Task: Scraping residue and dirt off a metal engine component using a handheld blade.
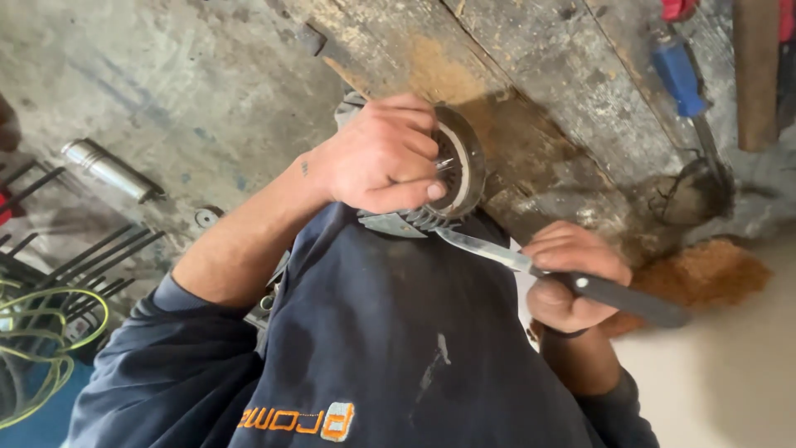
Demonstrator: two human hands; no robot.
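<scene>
Navy sweatshirt (pixel 390 332) nearest; worn wooden bench (pixel 531 75), sawdust (pixel 705 274), grimy concrete floor (pixel 166 75).

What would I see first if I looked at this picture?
First, the left hand in the middle, gripping a round finned metal part braced against a worn wooden beam. Just right of it, the right hand holds a black-handled knife with its blade tip at the part's lower edge. A shiny metal cylinder lies far left.
</scene>
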